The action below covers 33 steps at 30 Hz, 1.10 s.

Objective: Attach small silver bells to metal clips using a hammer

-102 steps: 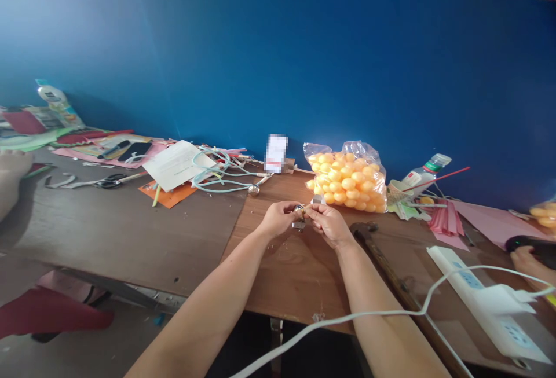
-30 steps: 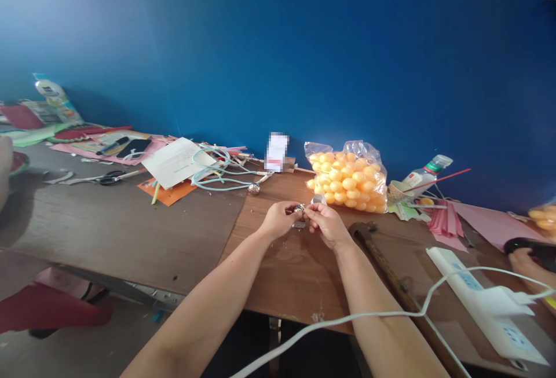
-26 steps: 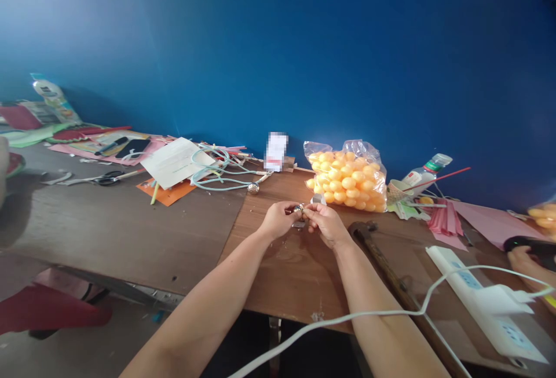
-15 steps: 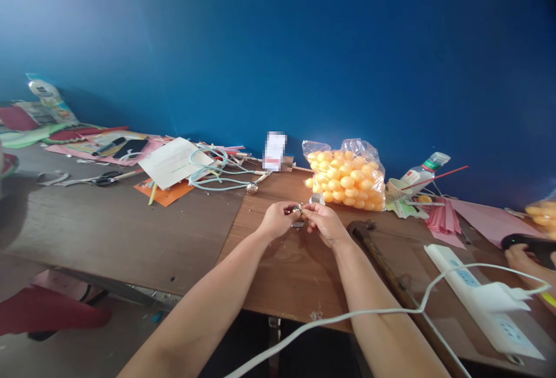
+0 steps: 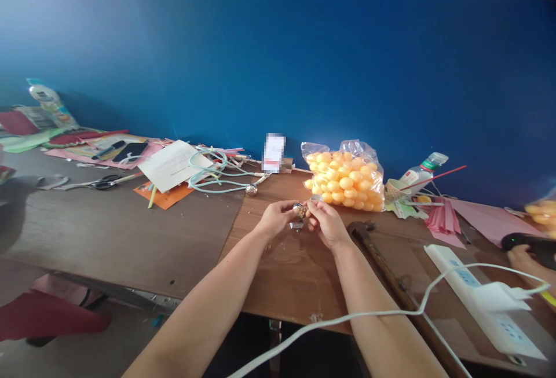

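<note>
My left hand (image 5: 277, 217) is closed in a pinch on a small shiny ball (image 5: 299, 211) with gold and silver facets or beads. From the other side my right hand (image 5: 325, 221) meets it, thumb and fingers pressed together at the ball's right edge. What the right fingertips grip is too small to make out. Just below the ball a small pale block-like piece (image 5: 296, 226) shows. A similar silver ball (image 5: 251, 190) lies on the table behind my left hand, by a coil of light blue cord (image 5: 208, 176).
A clear bag of yellow-orange balls (image 5: 345, 178) stands behind my right hand. A hammer (image 5: 382, 262) lies right of my forearm, then a power strip (image 5: 482, 303) whose white cable (image 5: 347, 315) crosses my right arm. Scissors (image 5: 106, 182) and papers lie left. Another person's hand (image 5: 525, 262) holds a dark object.
The fingers of both hands have shifted slightly around the ball, and more of its beaded side now shows. Both hands stay in nearly the same place.
</note>
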Available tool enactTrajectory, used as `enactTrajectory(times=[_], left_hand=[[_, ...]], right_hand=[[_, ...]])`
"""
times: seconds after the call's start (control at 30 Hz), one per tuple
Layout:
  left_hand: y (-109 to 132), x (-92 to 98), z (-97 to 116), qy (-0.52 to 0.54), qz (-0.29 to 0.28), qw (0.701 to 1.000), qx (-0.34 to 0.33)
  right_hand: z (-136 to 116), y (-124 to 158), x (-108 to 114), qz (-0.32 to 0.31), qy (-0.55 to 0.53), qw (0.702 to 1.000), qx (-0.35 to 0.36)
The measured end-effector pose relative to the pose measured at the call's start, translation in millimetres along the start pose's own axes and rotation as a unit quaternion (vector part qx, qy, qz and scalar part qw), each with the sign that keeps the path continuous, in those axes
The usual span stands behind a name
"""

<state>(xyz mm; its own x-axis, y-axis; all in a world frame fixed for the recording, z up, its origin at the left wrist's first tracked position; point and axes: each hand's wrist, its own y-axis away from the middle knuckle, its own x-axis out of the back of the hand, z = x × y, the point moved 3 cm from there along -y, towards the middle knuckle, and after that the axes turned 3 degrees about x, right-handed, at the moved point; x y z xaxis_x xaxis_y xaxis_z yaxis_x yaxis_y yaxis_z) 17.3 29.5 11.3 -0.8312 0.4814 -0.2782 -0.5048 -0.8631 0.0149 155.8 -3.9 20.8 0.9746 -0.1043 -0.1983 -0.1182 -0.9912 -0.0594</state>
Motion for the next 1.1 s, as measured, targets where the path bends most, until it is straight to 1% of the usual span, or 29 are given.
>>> enactTrajectory(times=[0.07,0.17,0.27,0.37,0.47,0.6,0.73,0.87,0.97,1.1], left_hand=[[0.2,-1.3,-0.5,0.053,-0.011,0.999,0.009],[0.1,-0.6,-1.6,0.112,0.005,0.994,0.018],[0.1,0.0,-1.7,0.140,0.003,0.990,0.019],[0.6,-1.2,0.0,0.145,-0.024,0.989,0.009],[1.1,-2.2,1.5,0.154,-0.038,0.987,0.001],[1.5,-3.2,2.3,0.164,-0.043,0.985,0.005],[2.8,-2.1,2.8,0.168,-0.033,0.985,0.016],[4.3,-0.5,3.3,0.144,-0.032,0.989,0.028],[4.5,0.4,3.2,0.122,-0.025,0.991,0.037],[3.9,0.6,3.3,0.096,-0.019,0.995,0.034]], right_hand=[[-0.7,-0.5,1.7,0.014,-0.007,1.000,0.006],[-1.1,-0.9,3.9,0.030,0.000,0.999,0.017],[-2.3,0.8,2.6,0.018,0.036,0.999,0.025],[-5.0,3.7,-1.7,-0.023,0.100,0.993,0.050],[-6.4,5.4,-4.9,-0.038,0.143,0.986,0.078],[-4.4,5.6,-6.6,-0.023,0.182,0.978,0.101],[-2.8,6.2,-6.2,0.002,0.226,0.961,0.159],[-2.5,7.5,-5.1,0.014,0.267,0.941,0.207],[-2.3,8.1,-5.3,0.017,0.275,0.935,0.222],[-1.9,8.7,-6.4,0.016,0.277,0.934,0.225]])
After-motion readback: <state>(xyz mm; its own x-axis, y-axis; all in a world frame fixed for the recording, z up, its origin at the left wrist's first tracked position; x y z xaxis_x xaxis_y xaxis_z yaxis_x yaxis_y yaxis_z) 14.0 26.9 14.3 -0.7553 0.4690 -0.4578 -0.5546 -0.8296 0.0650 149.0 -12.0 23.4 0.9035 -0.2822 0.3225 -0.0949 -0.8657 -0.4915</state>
